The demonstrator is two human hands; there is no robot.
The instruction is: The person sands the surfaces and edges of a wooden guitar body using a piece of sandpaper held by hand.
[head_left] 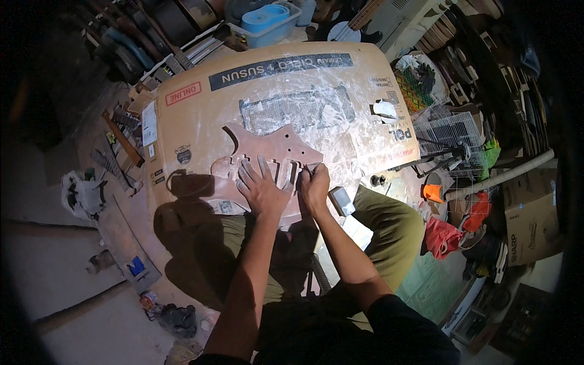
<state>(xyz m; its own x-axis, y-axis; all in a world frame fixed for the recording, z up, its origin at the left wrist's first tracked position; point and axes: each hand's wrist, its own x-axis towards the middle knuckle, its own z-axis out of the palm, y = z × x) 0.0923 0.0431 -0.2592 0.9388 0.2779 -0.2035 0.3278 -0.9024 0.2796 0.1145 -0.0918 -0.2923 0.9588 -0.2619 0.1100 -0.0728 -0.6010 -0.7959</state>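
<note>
An unfinished wooden electric guitar body point(267, 143), dusty and reddish brown, lies flat with several routed cavities and drilled holes showing. My left hand point(264, 190) rests on it with the fingers spread, left of the middle cavities. At the cavity on the right, my right hand point(316, 186) is closed in a pinch against the wood. Whatever it pinches is too small and hidden to make out. Beneath the body is a cardboard sheet point(201, 115) coated in pale dust. A grey-topped block point(342, 201) sits just right of my right wrist.
A crumpled white piece point(384, 109) lies on the cardboard's right side. A pale sheet point(358, 233) is by my right knee. Beyond stand a blue tub point(265, 19) and a wire rack point(450, 137). Wood scraps point(123, 139) litter the left, a cardboard box point(532, 216) the right.
</note>
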